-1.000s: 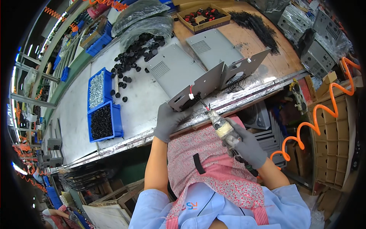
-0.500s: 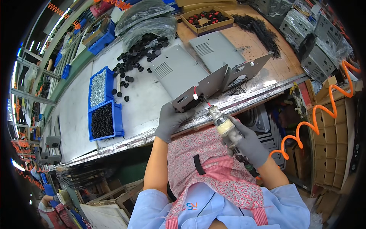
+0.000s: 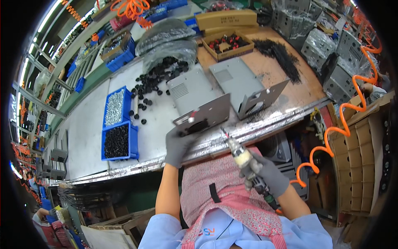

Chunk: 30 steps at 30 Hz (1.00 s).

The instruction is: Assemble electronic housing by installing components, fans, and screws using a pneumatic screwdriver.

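Note:
My right hand (image 3: 267, 174) is wrapped round a worn air screwdriver (image 3: 240, 156). Its thin red-banded bit points up toward the bench edge, apart from the metal parts. My left hand (image 3: 179, 146), in a grey glove and smeared by motion, grips the left end of a bent grey metal panel (image 3: 211, 114). Its fingertips are partly hidden there. This panel has a flat vented part lying on the bench and an upright plate toward me, with a small white connector and a dark round part low on it. A second bent panel (image 3: 238, 79) stands to its right, beside a black wire fan guard (image 3: 256, 115).
Left on the bench (image 3: 83, 137) are a blue bin of silver screws (image 3: 115, 107) and one of black screws (image 3: 117, 141). Black caps (image 3: 159, 81) lie scattered behind. A carton of red-and-black parts (image 3: 228, 45) stands farther back. An orange coiled hose (image 3: 327, 141) hangs at right.
The screwdriver bit has come away from the left panel. That panel has turned and now stands apart from the second one, my left hand still at its left end.

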{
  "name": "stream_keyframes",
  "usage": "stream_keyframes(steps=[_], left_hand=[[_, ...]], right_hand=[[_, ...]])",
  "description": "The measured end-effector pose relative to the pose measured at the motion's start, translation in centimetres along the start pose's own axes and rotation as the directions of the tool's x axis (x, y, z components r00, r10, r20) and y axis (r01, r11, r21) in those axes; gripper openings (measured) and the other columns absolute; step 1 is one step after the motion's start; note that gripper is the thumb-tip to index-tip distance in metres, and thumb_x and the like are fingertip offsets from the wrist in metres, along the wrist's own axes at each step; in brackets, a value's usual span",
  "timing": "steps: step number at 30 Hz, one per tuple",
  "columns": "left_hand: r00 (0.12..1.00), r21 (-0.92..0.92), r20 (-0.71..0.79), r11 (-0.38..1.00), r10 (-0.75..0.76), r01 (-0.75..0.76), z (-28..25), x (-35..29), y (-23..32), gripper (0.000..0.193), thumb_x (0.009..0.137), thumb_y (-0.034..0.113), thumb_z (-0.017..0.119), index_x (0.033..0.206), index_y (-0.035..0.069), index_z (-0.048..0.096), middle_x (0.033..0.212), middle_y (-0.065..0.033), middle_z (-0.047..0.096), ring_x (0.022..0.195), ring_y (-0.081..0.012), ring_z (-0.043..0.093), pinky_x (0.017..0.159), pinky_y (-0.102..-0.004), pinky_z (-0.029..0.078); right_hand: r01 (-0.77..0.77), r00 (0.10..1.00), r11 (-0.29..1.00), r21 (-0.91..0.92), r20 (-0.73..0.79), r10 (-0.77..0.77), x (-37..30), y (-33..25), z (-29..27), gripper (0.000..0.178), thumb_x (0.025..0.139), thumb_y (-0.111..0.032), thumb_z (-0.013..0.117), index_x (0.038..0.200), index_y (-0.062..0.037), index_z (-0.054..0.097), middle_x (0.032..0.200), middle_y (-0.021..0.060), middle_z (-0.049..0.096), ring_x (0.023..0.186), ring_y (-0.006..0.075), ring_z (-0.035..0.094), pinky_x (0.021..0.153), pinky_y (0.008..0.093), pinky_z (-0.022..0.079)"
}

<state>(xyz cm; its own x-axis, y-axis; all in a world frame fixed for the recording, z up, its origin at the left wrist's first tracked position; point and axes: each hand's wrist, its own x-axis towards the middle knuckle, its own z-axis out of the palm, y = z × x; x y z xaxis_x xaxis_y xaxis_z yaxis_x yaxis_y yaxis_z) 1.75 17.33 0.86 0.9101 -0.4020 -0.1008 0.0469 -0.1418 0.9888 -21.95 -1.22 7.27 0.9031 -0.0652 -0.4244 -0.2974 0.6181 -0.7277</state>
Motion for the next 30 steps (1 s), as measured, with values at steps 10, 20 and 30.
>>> stream_keyframes(steps=[10,20,30], left_hand=[[0.982,-0.834,-0.004,0.542,-0.19,0.101,-4.1,-4.2,-2.0,0.04,0.091,0.004,0.048,0.13,-0.003,0.045,0.118,-0.0179,0.056,0.094,-0.0221,0.059,0.077,-0.028,0.053],[0.89,-0.575,0.429,0.712,-0.156,0.402,3.5,-5.0,0.0,0.032,0.094,0.027,0.054,0.115,0.003,0.053,0.081,-0.006,0.059,0.061,-0.0097,0.054,0.044,-0.0187,0.037],[0.872,-0.578,0.43,0.67,-0.234,0.465,7.3,-2.7,1.7,0.031,0.092,0.023,0.061,0.115,0.003,0.053,0.073,-0.0008,0.058,0.05,-0.0063,0.045,0.04,-0.0154,0.031]], right_hand=[[0.006,0.999,0.971,-0.238,-0.039,-0.016,-0.2,1.2,-0.3,0.061,0.09,-0.017,0.052,0.145,-0.0067,0.03,0.085,0.0066,0.057,0.061,0.0099,0.055,0.055,0.0249,0.05],[0.018,0.999,0.936,-0.351,-0.022,-0.027,-1.3,0.5,0.3,0.066,0.089,-0.013,0.057,0.147,-0.0087,0.027,0.09,0.0062,0.059,0.062,0.0085,0.056,0.056,0.0227,0.047],[0.04,0.995,0.924,-0.38,-0.064,-0.07,-1.7,0.5,-1.1,0.067,0.088,-0.015,0.057,0.147,-0.0086,0.027,0.087,0.0059,0.059,0.062,0.0089,0.056,0.058,0.0234,0.048]])
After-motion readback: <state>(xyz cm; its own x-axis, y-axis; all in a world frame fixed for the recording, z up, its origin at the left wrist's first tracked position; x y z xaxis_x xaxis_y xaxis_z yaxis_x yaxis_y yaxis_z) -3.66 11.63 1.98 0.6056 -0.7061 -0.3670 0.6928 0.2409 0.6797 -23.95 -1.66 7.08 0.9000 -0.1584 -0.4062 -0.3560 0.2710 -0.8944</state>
